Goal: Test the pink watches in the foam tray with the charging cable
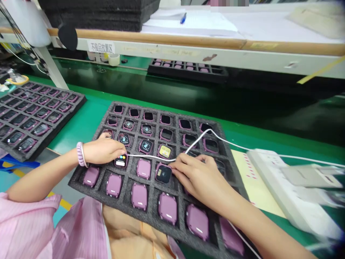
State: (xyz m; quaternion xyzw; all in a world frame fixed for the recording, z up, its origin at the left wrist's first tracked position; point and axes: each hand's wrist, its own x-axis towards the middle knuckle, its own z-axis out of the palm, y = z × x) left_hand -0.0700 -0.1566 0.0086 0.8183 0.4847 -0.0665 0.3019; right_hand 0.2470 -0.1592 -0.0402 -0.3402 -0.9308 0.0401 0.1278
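A pull on the white cable (pixel 147 156) could shift the lit watch (pixel 120 162) by the left hand (pixel 104 150); whether this or the right hand (pixel 198 172) grips anything, I cannot tell.

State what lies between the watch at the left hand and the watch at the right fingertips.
In the head view, one purple-faced watch sits there in its own tray compartment; a white cable passes along its far side.
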